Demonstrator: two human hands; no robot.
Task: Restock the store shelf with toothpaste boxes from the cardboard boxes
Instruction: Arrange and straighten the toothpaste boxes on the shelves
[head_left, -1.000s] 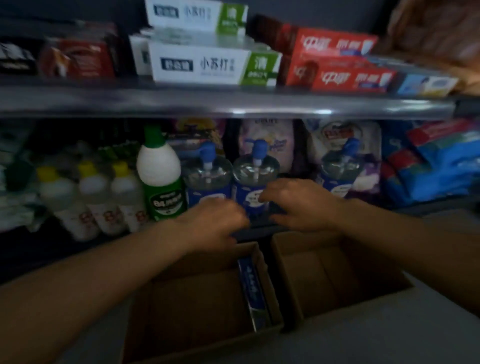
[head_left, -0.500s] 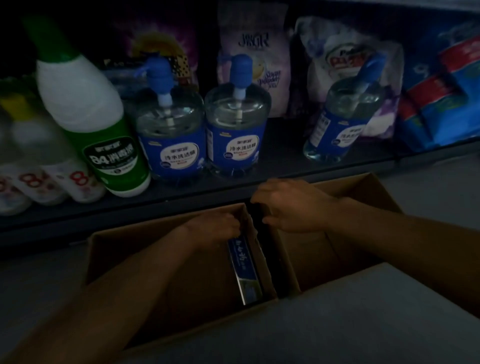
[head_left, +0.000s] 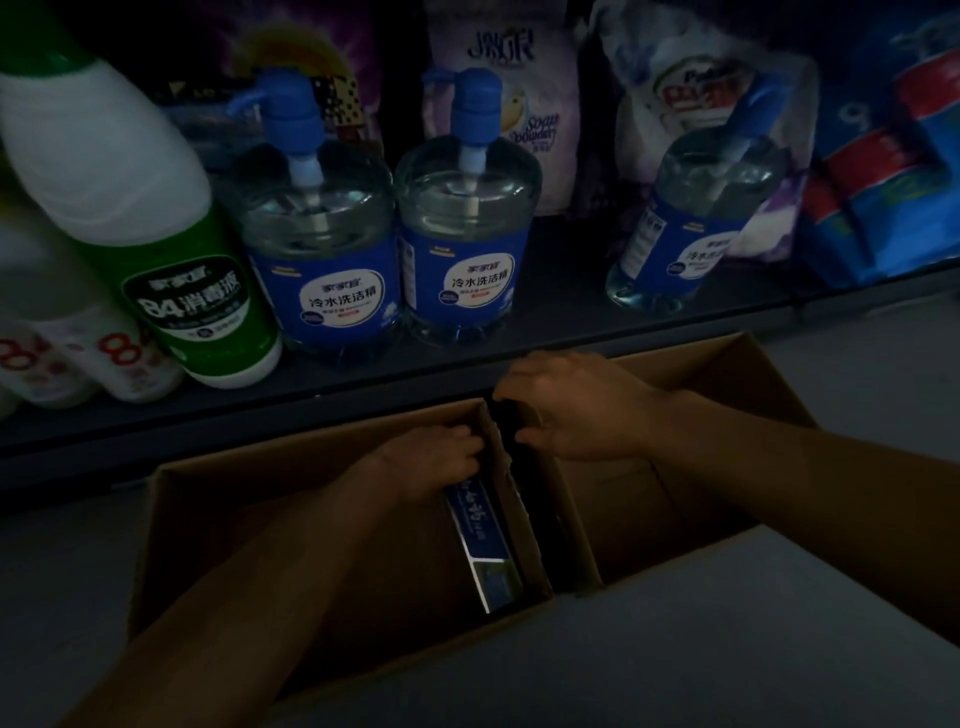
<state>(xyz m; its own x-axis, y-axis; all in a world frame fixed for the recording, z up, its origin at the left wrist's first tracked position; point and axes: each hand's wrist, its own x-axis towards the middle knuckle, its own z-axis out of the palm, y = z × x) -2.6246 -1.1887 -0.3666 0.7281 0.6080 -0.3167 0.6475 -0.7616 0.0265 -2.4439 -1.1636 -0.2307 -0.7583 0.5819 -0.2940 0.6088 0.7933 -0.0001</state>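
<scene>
Two open cardboard boxes stand side by side on the floor below the shelf: the left box (head_left: 171, 525) and the right box (head_left: 748, 374). A blue toothpaste box (head_left: 480, 540) lies on edge against the left box's right wall. My left hand (head_left: 431, 457) is down inside the left box, fingers closed on the far end of that toothpaste box. My right hand (head_left: 571, 402) rests curled over the inner wall of the right box, at the dark gap between the two boxes. I see nothing inside the right box.
The bottom shelf (head_left: 571, 306) holds a green and white disinfectant bottle (head_left: 156, 249), three clear blue-labelled detergent jugs with pumps (head_left: 462, 244), soap powder bags (head_left: 514, 93) and blue packs (head_left: 893, 171) at the right. Grey floor (head_left: 675, 649) lies in front.
The view dropped from the upper toothpaste shelf to the bottom shelf and boxes. My left hand went down into the left box onto the toothpaste box; my right hand lowered onto the right box's wall.
</scene>
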